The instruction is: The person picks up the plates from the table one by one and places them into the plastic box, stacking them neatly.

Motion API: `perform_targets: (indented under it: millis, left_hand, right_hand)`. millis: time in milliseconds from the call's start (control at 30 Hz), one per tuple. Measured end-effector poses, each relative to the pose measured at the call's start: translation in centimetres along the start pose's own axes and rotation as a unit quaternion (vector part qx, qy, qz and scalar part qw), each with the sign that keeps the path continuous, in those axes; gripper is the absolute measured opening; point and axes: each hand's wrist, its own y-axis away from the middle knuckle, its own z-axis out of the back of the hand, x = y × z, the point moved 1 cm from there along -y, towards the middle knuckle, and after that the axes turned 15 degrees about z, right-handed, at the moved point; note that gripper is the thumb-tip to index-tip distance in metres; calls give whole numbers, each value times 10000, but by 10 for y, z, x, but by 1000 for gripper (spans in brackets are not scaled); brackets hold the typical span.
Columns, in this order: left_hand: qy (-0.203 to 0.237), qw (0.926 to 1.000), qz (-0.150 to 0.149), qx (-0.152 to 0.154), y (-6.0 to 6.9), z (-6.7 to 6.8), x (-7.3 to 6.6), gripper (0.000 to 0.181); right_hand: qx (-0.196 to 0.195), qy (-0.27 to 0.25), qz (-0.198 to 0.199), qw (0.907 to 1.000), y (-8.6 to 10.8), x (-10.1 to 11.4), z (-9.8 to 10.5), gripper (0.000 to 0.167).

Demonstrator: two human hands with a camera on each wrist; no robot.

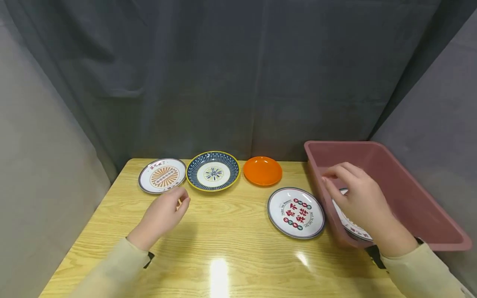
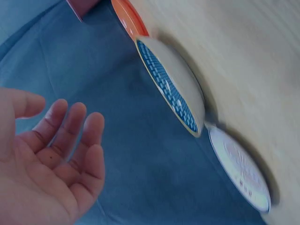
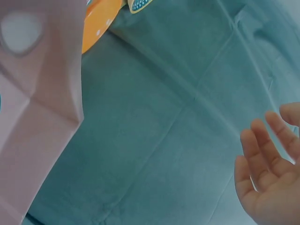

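- Right hand (image 1: 359, 200) over the left wall of the tub (image 1: 402, 194), empty, thumb and bent fingers apart
- Left hand (image 1: 162, 215) near the sunburst plate (image 1: 162, 176), empty, thumb and fingertips apart
- White plate (image 1: 352, 227) inside the tub
- Lettered plate (image 1: 296, 213) just left of the tub
- Along the worktop's (image 1: 231, 231) back edge: sunburst plate at the left corner, blue dish (image 1: 213, 170), orange plate (image 1: 262, 171)

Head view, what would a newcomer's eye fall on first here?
Most likely the glossy orange plate at the far side of the wooden table, beside the blue-patterned dish. Then perhaps the big pink bin at the right, with the right hand above it holding nothing.
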Motion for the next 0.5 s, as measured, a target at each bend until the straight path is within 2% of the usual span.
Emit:
perform_targets:
  millis: [200,500]
  left_hand:
    - [-275,9982,-337,-406,-17,15,18,10]
    - [-489,9940,-222,-955,-54,19,55,14]
  right_hand:
    - [-79,-46,181,9998,3,11,-9,22]
    - [-57,-237,286,9993,5,23,-19,24]
